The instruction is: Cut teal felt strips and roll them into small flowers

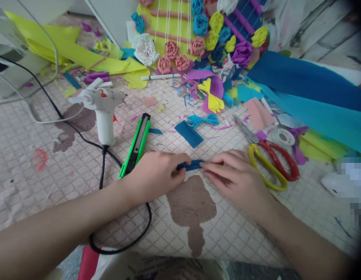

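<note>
Between my two hands lies a narrow folded strip of dark blue crepe paper (195, 165), just above a brown patch on the cloth. My left hand (161, 171) pinches its left end between thumb and curled fingers. At the other end, the fingertips of my right hand (235, 173) close on the strip. Beyond the strip are a flat dark blue paper rectangle (188, 133) and a light blue fringed paper bow (203, 120). A green utility knife (136, 144) lies beside my left hand. Scissors with red and yellow handles (268, 163) rest by my right hand.
A white glue gun (106, 112) stands at the left, its black cord (149, 219) looping under my left forearm. At the back is a panel with paper roses (171, 50). Paper scraps (195, 87), a tape roll (282, 136) and blue crepe sheets (311, 85) lie around.
</note>
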The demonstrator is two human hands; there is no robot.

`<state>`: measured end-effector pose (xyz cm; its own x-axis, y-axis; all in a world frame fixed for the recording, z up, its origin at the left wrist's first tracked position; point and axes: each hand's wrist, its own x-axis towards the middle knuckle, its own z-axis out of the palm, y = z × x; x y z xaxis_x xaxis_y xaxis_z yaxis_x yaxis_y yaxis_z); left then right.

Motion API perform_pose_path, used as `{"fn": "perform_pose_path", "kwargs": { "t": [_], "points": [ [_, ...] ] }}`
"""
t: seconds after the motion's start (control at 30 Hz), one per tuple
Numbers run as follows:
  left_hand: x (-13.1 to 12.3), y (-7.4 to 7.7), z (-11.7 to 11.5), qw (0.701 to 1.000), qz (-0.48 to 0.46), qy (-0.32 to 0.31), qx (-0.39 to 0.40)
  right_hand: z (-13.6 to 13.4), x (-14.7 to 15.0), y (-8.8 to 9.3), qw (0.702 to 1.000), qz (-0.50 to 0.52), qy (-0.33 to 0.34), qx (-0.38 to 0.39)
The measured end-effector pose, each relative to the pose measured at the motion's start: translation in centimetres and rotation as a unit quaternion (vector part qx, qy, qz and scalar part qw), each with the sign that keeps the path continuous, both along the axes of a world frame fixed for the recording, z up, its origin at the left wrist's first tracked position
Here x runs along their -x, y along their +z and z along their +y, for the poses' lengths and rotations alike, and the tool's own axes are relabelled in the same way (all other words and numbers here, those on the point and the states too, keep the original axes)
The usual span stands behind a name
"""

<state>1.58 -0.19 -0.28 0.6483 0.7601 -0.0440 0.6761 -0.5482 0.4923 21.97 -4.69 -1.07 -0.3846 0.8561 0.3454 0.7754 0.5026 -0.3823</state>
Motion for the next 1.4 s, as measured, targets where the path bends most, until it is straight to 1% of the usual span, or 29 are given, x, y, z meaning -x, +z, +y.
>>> {"fn": "perform_pose_path", "kwargs": {
  "t": [0.2, 0.4, 0.47, 0.6, 0.7, 0.87, 0.97, 1.13, 1.4],
  "points": [
    [0.0, 0.0, 0.0, 1.000, 0.002, -0.004, 0.005, 0.4, -0.2, -0.4, 1.000, 0.008, -0.009, -0.003],
    [0.1, -0.1, 0.1, 1.000, 0.003, -0.011, 0.006, 0.7, -0.1, -0.3, 0.998, -0.019, 0.036, -0.036],
    [0.1, -0.1, 0.1, 1.000, 0.004, -0.016, 0.004, 0.8, -0.1, -0.3, 0.998, -0.028, 0.042, -0.040],
    [0.1, -0.1, 0.1, 1.000, 0.010, -0.024, -0.012, 0.9, 0.2, -0.2, 0.998, -0.050, 0.031, -0.034],
    [0.2, -0.1, 0.1, 0.999, 0.013, -0.027, -0.022, 0.9, 0.4, 0.0, 0.998, -0.066, 0.023, -0.013],
    [0.2, -0.1, 0.1, 0.998, 0.012, -0.040, -0.036, 1.0, 0.8, 0.5, 0.995, -0.085, 0.029, 0.031],
    [0.2, -0.1, 0.0, 0.998, 0.007, -0.044, -0.041, 1.0, 0.9, 0.7, 0.995, -0.086, 0.023, 0.043],
    [0.1, -0.1, 0.0, 0.998, -0.013, -0.033, -0.045, 1.0, 0.8, 0.4, 0.997, -0.063, 0.011, 0.045],
    [0.0, 0.0, 0.2, 0.999, -0.033, -0.019, -0.008, 1.4, 0.8, -0.3, 0.999, -0.046, -0.014, 0.025]
  ]
}}
